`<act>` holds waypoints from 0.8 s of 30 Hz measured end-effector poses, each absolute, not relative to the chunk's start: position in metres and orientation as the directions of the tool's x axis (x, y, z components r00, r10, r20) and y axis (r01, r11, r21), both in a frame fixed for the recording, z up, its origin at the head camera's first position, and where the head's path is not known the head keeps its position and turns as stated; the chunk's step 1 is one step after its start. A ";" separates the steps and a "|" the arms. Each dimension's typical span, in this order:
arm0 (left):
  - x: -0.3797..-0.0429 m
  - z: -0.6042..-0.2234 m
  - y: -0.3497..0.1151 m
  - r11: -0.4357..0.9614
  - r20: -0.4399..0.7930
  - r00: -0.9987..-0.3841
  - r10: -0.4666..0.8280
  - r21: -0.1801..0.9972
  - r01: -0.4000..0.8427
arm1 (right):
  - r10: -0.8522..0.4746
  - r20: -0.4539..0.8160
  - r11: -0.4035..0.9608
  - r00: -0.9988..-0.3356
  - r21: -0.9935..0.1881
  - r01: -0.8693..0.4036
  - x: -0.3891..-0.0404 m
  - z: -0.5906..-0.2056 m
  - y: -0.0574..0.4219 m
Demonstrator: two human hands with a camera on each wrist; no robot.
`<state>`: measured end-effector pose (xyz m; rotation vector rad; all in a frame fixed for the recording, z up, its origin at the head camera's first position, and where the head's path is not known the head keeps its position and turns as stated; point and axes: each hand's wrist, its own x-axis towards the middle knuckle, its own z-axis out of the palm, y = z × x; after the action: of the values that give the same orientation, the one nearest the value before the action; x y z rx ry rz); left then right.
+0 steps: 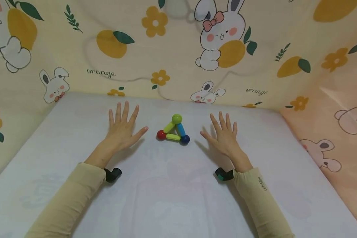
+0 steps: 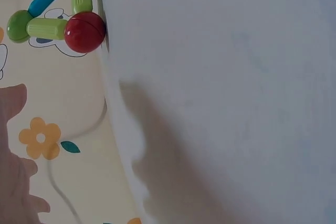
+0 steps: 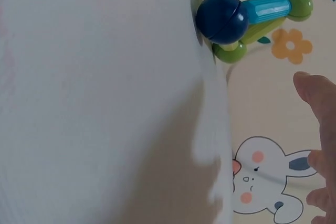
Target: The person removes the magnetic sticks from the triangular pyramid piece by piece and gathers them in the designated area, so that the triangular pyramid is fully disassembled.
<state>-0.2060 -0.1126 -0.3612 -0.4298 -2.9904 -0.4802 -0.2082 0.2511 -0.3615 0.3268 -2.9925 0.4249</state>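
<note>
A pyramid-like toy of balls and rods stands on the white table between the two hands. In the head view its red ball (image 1: 161,135) is at the left, its dark blue ball (image 1: 184,139) at the right, and a green ball (image 1: 177,119) on top. Yellow-green rods (image 1: 173,137) and a light blue rod (image 1: 181,129) join them. The right wrist view reveals another green ball (image 3: 231,52) low behind. My left hand (image 1: 122,130), fingers spread, is left of the toy. Opposite it, my right hand (image 1: 224,137) has its fingers extended too. Neither hand touches the toy.
The white tabletop (image 1: 172,198) carries the shadows of both arms. A printed cloth (image 1: 178,53) with rabbits, oranges and flowers rises along the back and both sides. Small black devices (image 1: 113,175) sit at the wrists beside the beige sleeves (image 1: 71,198).
</note>
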 end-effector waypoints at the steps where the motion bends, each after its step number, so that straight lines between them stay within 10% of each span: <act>1: -0.206 -0.361 -0.111 0.907 0.130 -0.955 0.267 0.300 0.295 | -0.198 0.134 0.935 -0.971 -0.271 -0.228 -0.208 -0.362 0.251; 24: -0.218 -0.350 -0.050 0.651 0.353 -0.870 0.345 0.578 0.492 | -0.303 0.262 0.694 -0.916 -0.598 -0.400 -0.208 -0.363 0.200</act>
<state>-0.2182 -0.0497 -0.3498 -0.6831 -2.6573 -1.0238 -0.2080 0.2005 -0.3628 0.5763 -2.7587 1.0250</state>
